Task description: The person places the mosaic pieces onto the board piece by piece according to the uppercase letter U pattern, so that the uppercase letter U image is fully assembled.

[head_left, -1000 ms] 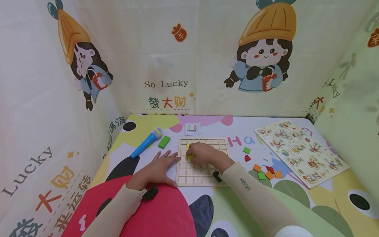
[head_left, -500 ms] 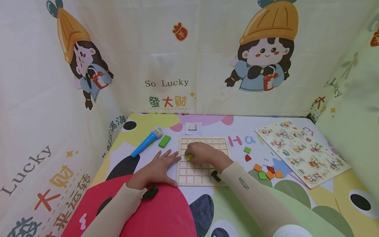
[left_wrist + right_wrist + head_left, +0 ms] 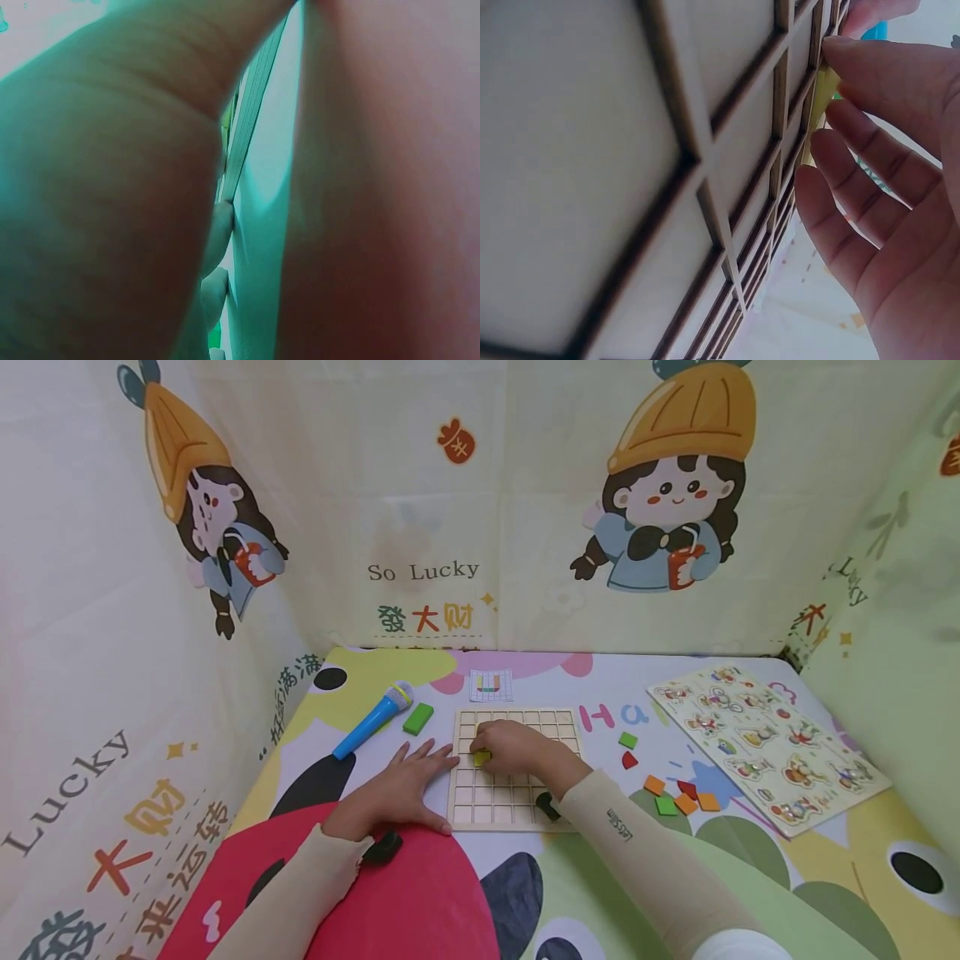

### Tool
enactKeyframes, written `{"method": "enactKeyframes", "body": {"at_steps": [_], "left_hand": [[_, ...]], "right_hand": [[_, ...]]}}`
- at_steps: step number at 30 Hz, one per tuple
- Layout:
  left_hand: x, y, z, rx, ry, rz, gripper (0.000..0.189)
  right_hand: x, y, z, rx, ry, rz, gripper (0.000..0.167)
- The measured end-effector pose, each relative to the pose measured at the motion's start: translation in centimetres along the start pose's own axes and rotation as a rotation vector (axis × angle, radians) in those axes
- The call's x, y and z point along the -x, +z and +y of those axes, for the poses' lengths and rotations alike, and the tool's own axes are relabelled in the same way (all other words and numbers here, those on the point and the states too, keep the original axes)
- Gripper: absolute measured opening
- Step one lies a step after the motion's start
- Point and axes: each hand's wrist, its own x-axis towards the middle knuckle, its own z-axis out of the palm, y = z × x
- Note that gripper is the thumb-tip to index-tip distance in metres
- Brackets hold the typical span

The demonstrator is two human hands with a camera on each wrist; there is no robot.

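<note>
My left hand point(image 3: 401, 787) lies on the table with its fingers spread, fingertips and thumb at the left edge of a wooden grid board point(image 3: 491, 814). In the left wrist view the fingers point(image 3: 218, 236) meet the side of that board point(image 3: 255, 97). Over the upper left squares, my right hand point(image 3: 517, 747) pinches a small yellow tile point(image 3: 482, 759) at the grid. The right wrist view has thumb and forefinger at the yellow tile point(image 3: 823, 94), the other fingers point(image 3: 847, 176) loosely bent beside the board. Part of the yellow is hidden behind the right hand.
A card with a coloured U pattern point(image 3: 491, 685) lies behind the board. To the left are a blue toy microphone point(image 3: 375, 718) and a green block point(image 3: 418, 718). Several loose tiles, including an orange tile point(image 3: 708, 802), and a picture puzzle board point(image 3: 757, 735) lie right.
Almost nothing differs. The right hand stays at the same upper left squares with only slight finger shifts, and the left hand keeps its place at the board's edge.
</note>
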Motion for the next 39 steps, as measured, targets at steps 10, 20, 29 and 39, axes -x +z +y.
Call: {"method": "enactKeyframes", "body": {"at_steps": [10, 20, 29, 39], "left_hand": [[-0.3, 0.2, 0.1, 0.003, 0.006, -0.005, 0.112], [-0.5, 0.8, 0.0, -0.004, 0.013, 0.002, 0.113], [-0.2, 0.7, 0.1, 0.004, -0.021, 0.007, 0.114], [0.0, 0.2, 0.0, -0.012, -0.024, 0.005, 0.114]], "right_hand": [[0.5, -0.1, 0.1, 0.001, 0.006, 0.002, 0.028], [2.5, -0.4, 0.7, -0.068, 0.056, 0.029, 0.026], [7.1, -0.9, 2.9, -0.102, 0.152, 0.114, 0.027], [12.8, -1.1, 6.3, -0.147, 0.243, 0.182, 0.029]]}}
